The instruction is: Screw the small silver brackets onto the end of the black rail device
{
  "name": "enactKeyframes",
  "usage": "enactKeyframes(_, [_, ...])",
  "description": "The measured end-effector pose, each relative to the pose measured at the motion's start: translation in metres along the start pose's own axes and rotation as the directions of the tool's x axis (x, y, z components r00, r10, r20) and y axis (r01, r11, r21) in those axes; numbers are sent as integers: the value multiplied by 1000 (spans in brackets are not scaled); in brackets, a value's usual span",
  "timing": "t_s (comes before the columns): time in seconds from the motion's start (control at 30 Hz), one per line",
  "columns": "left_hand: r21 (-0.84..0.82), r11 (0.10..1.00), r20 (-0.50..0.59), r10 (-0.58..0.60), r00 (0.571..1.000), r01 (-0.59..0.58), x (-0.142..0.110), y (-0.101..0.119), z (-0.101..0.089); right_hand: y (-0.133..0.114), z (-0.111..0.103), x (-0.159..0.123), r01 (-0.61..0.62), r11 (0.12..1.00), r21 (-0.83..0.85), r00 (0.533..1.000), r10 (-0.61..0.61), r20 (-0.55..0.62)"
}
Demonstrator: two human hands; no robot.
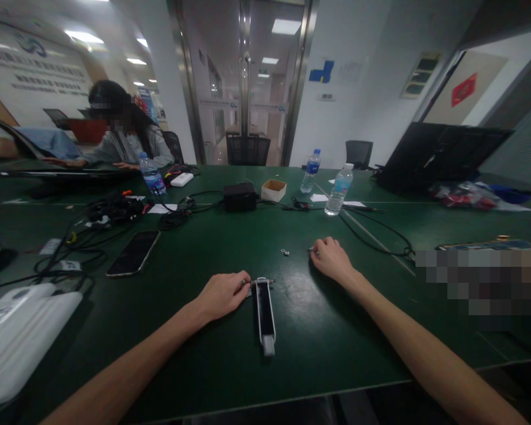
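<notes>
My left hand (225,295) is closed, its fingertips round one end of a thin metal rod (269,281). That rod lies crosswise at the far end of a long, narrow piece (266,313) with a pale rim, a dark middle and a light grey near end, flat on the table. My right hand (331,258) rests farther off to the right, thumb and fingers pinched on a small metal part (310,250) whose kind is too small to tell. Between the hands, but farther back, lie a few tiny shiny metal pieces (285,252).
Left on the green table (203,366) are a phone (134,254), tangled cables (172,218) and white cases (22,336). A black box (239,197), a small open carton (274,190) and water bottles (340,190) stand farther back. A co-worker (128,127) sits far left.
</notes>
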State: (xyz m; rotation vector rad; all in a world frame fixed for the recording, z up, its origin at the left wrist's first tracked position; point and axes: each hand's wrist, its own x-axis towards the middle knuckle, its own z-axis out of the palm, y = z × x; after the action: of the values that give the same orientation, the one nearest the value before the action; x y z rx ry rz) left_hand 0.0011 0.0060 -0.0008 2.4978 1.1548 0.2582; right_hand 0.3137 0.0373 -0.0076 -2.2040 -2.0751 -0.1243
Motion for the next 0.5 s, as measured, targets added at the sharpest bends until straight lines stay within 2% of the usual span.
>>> enactKeyframes(0.13, [-14, 1000, 12, -10, 1000, 10, 0, 2, -1, -2, -2, -1, 14, 999, 29, 999, -13, -50])
enactKeyframes(0.2, [-15, 1000, 10, -9, 1000, 9, 0, 2, -1, -4, -4, -1, 53, 995, 81, 991, -43, -124])
enactKeyframes(0.27, [-12, 1000, 8, -3, 1000, 3, 0, 1, 0, -8, -4, -3, 143, 976, 167, 970, -104, -222])
enactKeyframes(0.37, [-6, 1000, 10, -3, 1000, 3, 0, -1, 1, -20, -2, -9, 328, 886, 327, 921, -224, -318])
enactKeyframes(0.5, [31, 999, -10, 15, 1000, -15, 0, 0, 1, -47, -1, -27, 487, 733, 474, 873, -395, -287])
